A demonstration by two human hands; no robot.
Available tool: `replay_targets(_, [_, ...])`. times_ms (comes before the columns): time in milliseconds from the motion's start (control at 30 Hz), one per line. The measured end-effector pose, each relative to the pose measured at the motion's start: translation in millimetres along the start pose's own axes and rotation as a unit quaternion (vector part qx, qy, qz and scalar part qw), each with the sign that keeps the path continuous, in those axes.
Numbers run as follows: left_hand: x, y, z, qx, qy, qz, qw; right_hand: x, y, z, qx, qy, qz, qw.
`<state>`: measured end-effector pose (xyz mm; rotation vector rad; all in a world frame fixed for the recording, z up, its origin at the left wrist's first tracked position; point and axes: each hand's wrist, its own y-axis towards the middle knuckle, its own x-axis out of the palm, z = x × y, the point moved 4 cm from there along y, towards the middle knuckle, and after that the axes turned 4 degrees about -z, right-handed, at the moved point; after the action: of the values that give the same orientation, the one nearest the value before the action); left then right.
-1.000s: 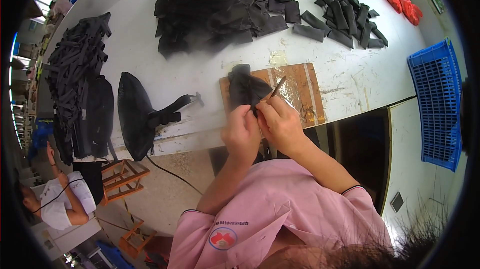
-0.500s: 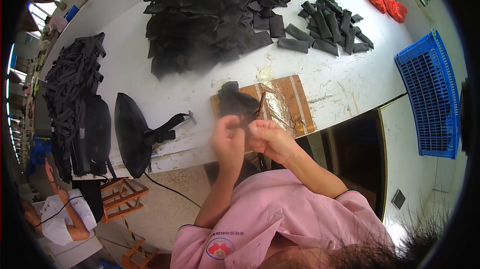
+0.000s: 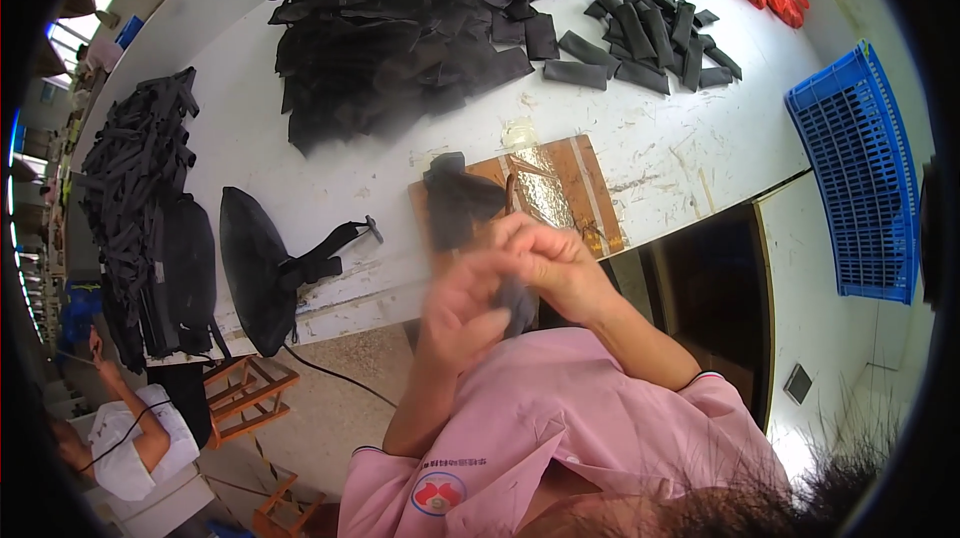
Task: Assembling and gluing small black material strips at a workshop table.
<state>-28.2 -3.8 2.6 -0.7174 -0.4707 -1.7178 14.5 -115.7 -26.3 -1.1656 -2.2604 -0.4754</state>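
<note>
At the near edge of the wooden board (image 3: 592, 183), the right hand (image 3: 560, 263) is pinched around a slim dark tool (image 3: 511, 194). The left hand (image 3: 462, 305), half-curled, meets it; motion blur prevents determining its grip. Black fabric (image 3: 458, 194) lies on the board's left side.

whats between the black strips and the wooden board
In the head view: a black panel, then a pointed black piece with a strap.

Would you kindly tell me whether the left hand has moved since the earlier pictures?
Yes. Judged against the rectangular brown wooden board, the bare left hand has moved back, toward the pink short-sleeved shirt.
</note>
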Motion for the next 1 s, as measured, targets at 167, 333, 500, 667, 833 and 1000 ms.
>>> replay_targets(167, [2.7, 8.5, 5.3, 0.204, 0.382, 0.131, 0.892, 7.6, 0.8, -31.0, -0.101, -0.229, 0.045, 0.967])
replay_targets(333, [13.4, 27.3, 23.8, 0.184, 0.128, 0.101, 0.969, 25.8, 12.8, -70.8, -0.094, -0.395, 0.092, 0.909])
replay_targets(500, [36.2, 53.4, 43.1, -0.008, -0.349, -0.23, 0.908, 27.6, 41.0, -95.4, -0.041, -0.265, 0.039, 0.963])
replay_targets(667, [-28.3, 72.4, -10.3, -0.074, -0.319, 0.01, 0.945, -29.9, 45.1, -34.0, 0.116, -0.141, 0.03, 0.983])
replay_targets(833, [-27.6, 76.7, -7.4, -0.086, -0.448, -0.027, 0.889, -29.9, 55.6, -33.5, 0.123, -0.169, 0.042, 0.977])
replay_targets(1000, [-31.7, 76.9, -11.1, -0.008, -0.45, -0.031, 0.893, -27.1, 58.2, -38.0, 0.124, -0.226, -0.002, 0.966])
